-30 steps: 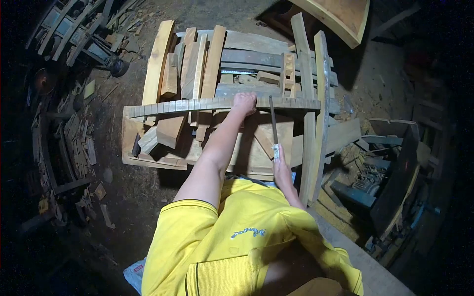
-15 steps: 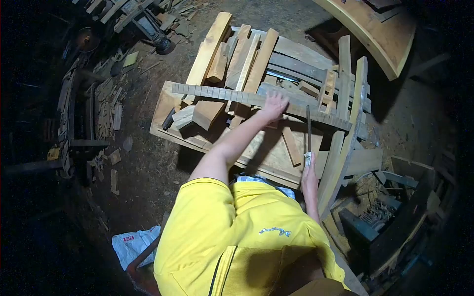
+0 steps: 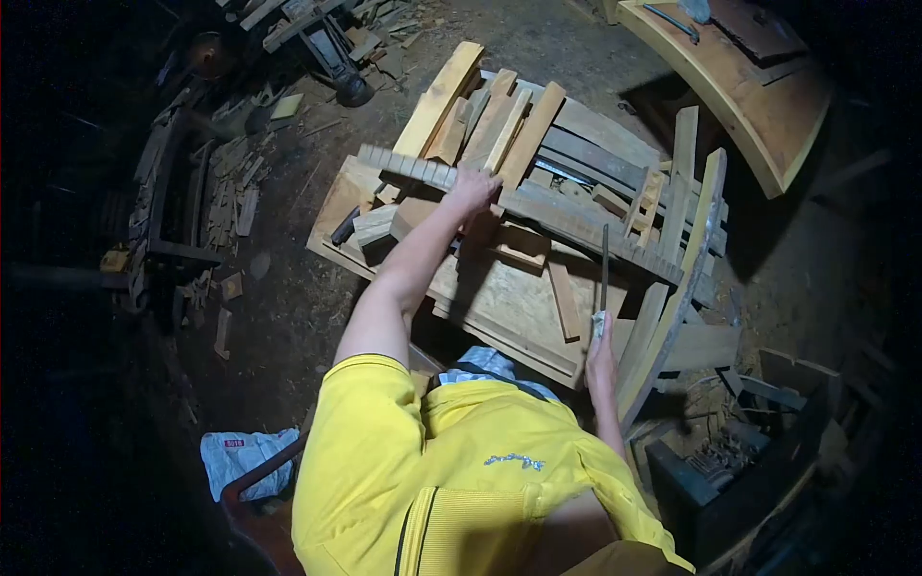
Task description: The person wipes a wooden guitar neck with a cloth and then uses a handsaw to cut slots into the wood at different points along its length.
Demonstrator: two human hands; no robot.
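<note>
A long wooden strip (image 3: pixel 571 224) with evenly spaced cross lines lies across the wood pile on the bench. My left hand (image 3: pixel 473 188) is closed around it left of its middle, and its left end looks smeared by motion. In my right hand (image 3: pixel 601 357), low on the right, is a long, thin, dark file-like tool (image 3: pixel 605 269) with a pale wrapped handle. The tool points away from me, its tip close to the strip. Beside it a short wooden slat (image 3: pixel 564 301) rests on the bench board (image 3: pixel 499 298).
Boards (image 3: pixel 523 139) and blocks cover the bench's far side. A curved plank (image 3: pixel 701 221) stands along the right. Further right is a machine (image 3: pixel 706 461) amid shavings. A large wooden slab (image 3: pixel 735 82) is at top right, a white sack (image 3: pixel 248 463) at lower left.
My left hand has slid left along the strip, from spread fingers to a closed grip. My right hand still holds the tool. The whole view has shifted slightly.
</note>
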